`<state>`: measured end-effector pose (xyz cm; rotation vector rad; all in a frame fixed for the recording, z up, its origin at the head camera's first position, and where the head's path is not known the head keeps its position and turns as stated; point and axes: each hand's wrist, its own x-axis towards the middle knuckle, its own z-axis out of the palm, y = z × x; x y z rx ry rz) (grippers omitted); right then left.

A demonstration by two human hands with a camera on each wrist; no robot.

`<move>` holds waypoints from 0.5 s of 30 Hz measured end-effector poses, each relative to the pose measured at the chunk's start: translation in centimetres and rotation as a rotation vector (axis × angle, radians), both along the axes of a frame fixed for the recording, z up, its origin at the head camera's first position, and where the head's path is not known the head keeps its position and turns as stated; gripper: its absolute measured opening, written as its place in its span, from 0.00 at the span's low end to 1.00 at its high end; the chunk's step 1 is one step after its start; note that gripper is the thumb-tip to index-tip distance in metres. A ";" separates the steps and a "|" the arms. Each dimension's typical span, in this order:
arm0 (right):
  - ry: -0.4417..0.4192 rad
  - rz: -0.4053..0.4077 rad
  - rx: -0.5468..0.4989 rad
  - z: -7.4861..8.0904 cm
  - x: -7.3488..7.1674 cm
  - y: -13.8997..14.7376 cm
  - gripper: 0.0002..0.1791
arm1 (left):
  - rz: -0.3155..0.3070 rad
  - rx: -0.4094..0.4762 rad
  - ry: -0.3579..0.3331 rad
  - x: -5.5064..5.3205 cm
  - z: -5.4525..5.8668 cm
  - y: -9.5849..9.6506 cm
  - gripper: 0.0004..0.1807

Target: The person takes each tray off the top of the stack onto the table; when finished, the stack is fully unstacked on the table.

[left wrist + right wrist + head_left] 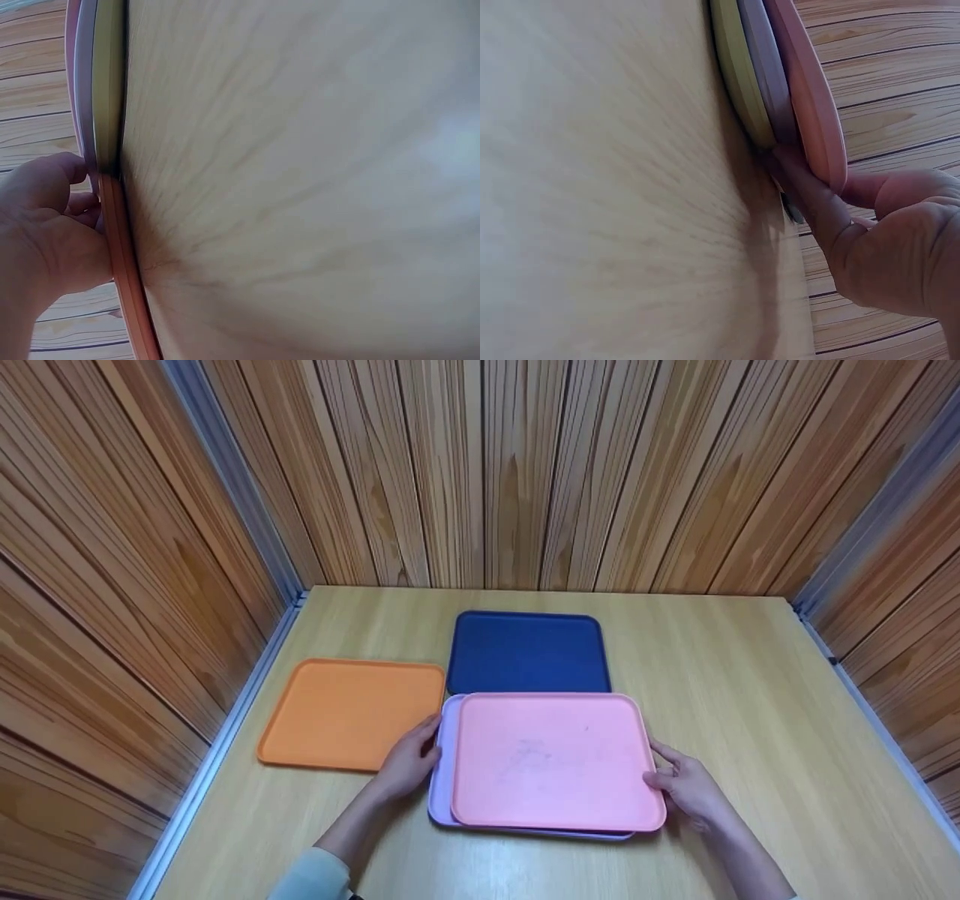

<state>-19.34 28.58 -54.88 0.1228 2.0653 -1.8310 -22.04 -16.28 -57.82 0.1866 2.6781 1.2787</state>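
A pink tray (555,761) lies on a purple tray (442,780), shifted to the right so that the purple one shows along its left and front edges. A yellow tray (109,82) is at the bottom of this stack, seen only in the wrist views. My right hand (690,787) pinches the pink tray's right edge, thumb on top and fingers below. My left hand (409,757) touches the purple tray's left edge with its fingers, partly over the corner of an orange tray (352,712). The left wrist view shows that hand (56,225) beside the stacked rims.
A dark blue tray (529,652) lies directly behind the stack. The trays are on a light wooden table (750,682). Wood-plank walls (517,472) stand at the back and both sides, with metal rails (217,765) along the side edges.
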 end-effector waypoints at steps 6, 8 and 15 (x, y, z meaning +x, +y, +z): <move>-0.034 -0.061 -0.018 0.0 0.1 0.2 0.40 | 0.001 -0.002 0.015 0.0 -0.3 0.0 0.31; -0.031 -0.070 -0.028 0.1 0.0 0.4 0.40 | 0.004 0.005 0.010 0.1 -0.3 0.0 0.33; -0.030 -0.069 -0.132 0.2 -0.3 1.2 0.40 | -0.016 -0.001 0.004 0.1 -0.1 -0.1 0.38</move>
